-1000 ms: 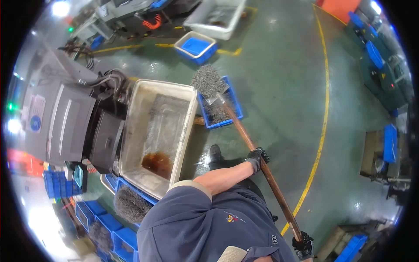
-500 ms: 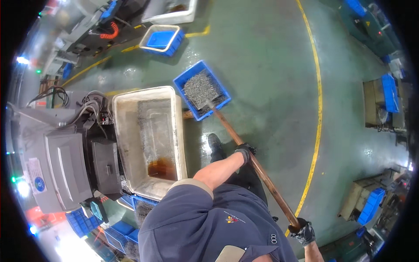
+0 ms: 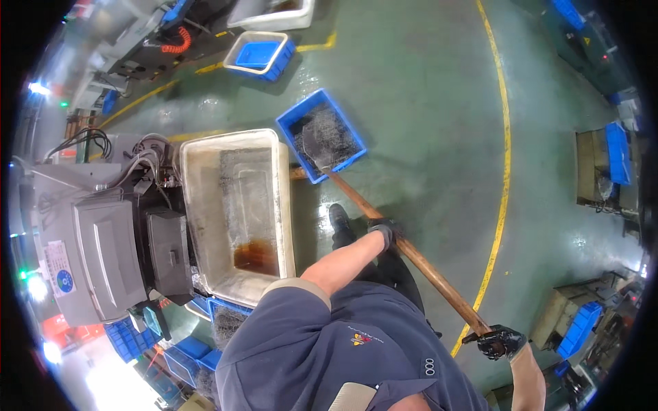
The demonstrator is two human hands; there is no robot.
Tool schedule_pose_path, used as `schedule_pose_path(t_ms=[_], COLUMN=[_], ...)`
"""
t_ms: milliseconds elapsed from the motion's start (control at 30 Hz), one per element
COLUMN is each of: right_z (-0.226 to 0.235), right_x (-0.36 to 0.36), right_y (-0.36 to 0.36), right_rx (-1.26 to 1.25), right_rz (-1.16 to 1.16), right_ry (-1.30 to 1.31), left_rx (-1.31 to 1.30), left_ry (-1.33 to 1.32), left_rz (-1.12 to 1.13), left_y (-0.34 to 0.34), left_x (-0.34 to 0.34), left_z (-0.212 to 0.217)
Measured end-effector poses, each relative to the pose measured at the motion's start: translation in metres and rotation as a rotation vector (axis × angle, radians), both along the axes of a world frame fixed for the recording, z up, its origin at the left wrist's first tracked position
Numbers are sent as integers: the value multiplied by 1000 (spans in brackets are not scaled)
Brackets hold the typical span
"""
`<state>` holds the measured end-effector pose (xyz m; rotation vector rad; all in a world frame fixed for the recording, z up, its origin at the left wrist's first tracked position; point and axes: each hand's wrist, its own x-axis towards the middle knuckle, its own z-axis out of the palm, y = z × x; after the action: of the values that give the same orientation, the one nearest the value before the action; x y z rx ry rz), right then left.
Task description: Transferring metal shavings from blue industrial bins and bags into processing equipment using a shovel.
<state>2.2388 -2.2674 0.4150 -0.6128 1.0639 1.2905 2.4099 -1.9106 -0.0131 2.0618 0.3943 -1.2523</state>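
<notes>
- Shovel (image 3: 384,226) ran slantwise from the lower right up to a blue crate (image 3: 321,134) on the green floor (image 3: 439,103); its blade lay in the grey shavings inside the crate.
- Left hand (image 3: 385,231), gloved in black, was closed around the middle of the wooden shaft.
- Right hand (image 3: 502,341), also gloved, gripped the shaft's upper end.
- Just left of the crate stood a white tub (image 3: 284,205) with brown liquid at its near end, beside a grey machine (image 3: 96,253).

Green floor (image 3: 425,89), yellow lines; on it blue crate (image 3: 321,135), white tub (image 3: 236,212).
</notes>
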Motion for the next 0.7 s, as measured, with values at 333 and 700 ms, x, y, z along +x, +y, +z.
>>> schedule_pose_path(t_ms=[333,700], right_z=[-3,-61], right_x=[-55,-154], right_y=[-1,-145], right_rx=[-679,-1500], right_rz=[874,627], right_ry=[-664,-1261], left_rx=[-122,-867], left_ry=[-250,198], left_rz=[-326,1293], left_y=[-36,-128], left_x=[-37,-21], left_z=[-25,136])
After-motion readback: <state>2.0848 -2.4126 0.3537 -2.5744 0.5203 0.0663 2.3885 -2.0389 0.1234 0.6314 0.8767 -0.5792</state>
